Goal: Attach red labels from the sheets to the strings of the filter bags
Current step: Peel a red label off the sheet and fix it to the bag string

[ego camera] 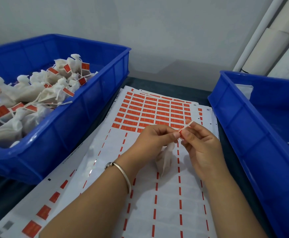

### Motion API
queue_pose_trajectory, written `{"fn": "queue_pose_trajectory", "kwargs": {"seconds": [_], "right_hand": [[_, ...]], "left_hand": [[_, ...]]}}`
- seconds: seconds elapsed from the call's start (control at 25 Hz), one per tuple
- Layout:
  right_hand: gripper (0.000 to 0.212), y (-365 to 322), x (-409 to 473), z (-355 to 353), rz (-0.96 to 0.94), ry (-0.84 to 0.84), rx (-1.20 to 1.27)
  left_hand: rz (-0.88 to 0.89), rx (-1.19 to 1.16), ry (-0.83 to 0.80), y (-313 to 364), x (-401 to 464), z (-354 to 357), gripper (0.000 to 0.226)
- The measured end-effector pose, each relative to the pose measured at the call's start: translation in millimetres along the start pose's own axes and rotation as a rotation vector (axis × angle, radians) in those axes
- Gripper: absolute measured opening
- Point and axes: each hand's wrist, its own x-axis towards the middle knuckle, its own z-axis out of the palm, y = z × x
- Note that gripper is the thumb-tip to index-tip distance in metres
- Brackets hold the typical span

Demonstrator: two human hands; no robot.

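Both hands meet above the label sheet (150,110), which carries rows of red labels at its far end and peeled strips nearer me. My left hand (150,140) and my right hand (200,143) pinch a red label (185,127) between their fingertips. A white filter bag (165,158) hangs below the fingers over the sheet. Whether the label is closed round the bag's string I cannot tell.
A blue crate (92,107) at the left holds several white filter bags with red labels (37,90). Another blue crate (253,127) stands at the right, its inside mostly hidden. White pipes (267,35) lean in the back right corner. More sheets lie stacked under the top one.
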Motion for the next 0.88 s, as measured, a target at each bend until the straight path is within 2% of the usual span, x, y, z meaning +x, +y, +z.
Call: {"fn": "queue_pose_trajectory", "kwargs": {"seconds": [0.12,0.24,0.36,0.52,0.72,0.88], "right_hand": [[0.047,2.9,2.3,1.6,0.027,-0.009,0.041],[0.050,4.8,0.5,5.4,0.020,-0.053,-0.020],[0.045,6.1,-4.5,7.4,0.019,-0.114,-0.133],[0.050,11.5,-10.3,10.0,0.019,-0.199,-0.347],[0.042,15.3,-10.6,10.9,0.024,-0.254,-0.440],[0.038,13.9,-11.3,10.7,0.048,-0.241,-0.413]], "left_hand": [[-0.017,-0.003,0.030,3.9,-1.8,-1.7,0.013],[-0.001,0.012,0.032,13.1,-6.3,-1.0,0.012],[-0.008,0.044,0.153,24.3,-9.6,-5.0,0.015],[-0.046,0.017,0.306,47.5,-23.0,-28.5,0.015],[0.225,-0.002,0.453,92.0,-54.8,-73.1,0.014],[0.422,0.280,0.775,125.1,-77.1,-120.9,0.015]]}}
